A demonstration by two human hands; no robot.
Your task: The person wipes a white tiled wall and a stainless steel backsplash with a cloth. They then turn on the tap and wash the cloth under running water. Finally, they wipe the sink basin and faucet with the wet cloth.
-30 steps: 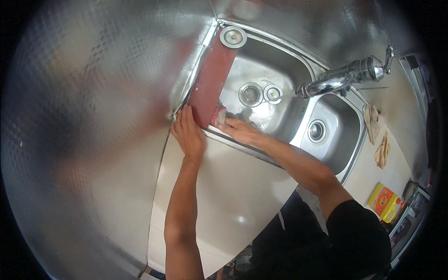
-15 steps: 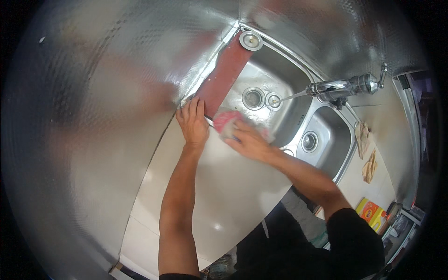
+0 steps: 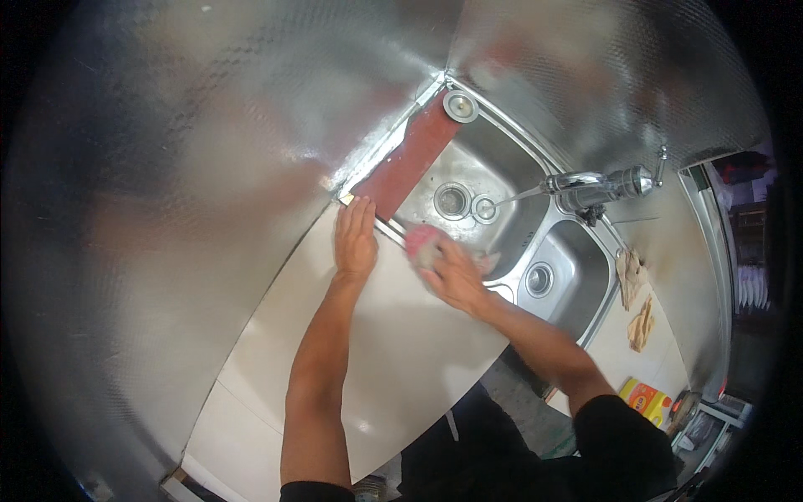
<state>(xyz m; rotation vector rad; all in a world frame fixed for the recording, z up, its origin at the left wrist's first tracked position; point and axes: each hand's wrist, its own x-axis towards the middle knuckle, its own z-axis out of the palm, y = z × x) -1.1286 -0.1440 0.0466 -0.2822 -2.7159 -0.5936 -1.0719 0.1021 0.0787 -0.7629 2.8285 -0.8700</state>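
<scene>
Head view: lays left hand (image 3: 355,243), fingers straight and close together, at near end of dark-red rectangular board (image 3: 410,167) | clutches pink-and-white cloth (image 3: 421,240), blurred, under bent fingers of right hand (image 3: 458,278) | holds it at near rim of stainless-steel double-bowl sink (image 3: 506,163), just right of board

Left hand (image 3: 356,244) is resting at the near end of a red board (image 3: 407,167), fingers extended. Right hand (image 3: 456,280) is gripping a pink-and-white cloth (image 3: 423,242), blurred, at the big sink bowl's (image 3: 508,165) front rim. Round strainer (image 3: 461,106) is sitting at the board's far end. Faucet (image 3: 606,186) is running water into the bowl. Yellow jug (image 3: 646,401) is sitting on the right-hand desk (image 3: 600,361).
</scene>
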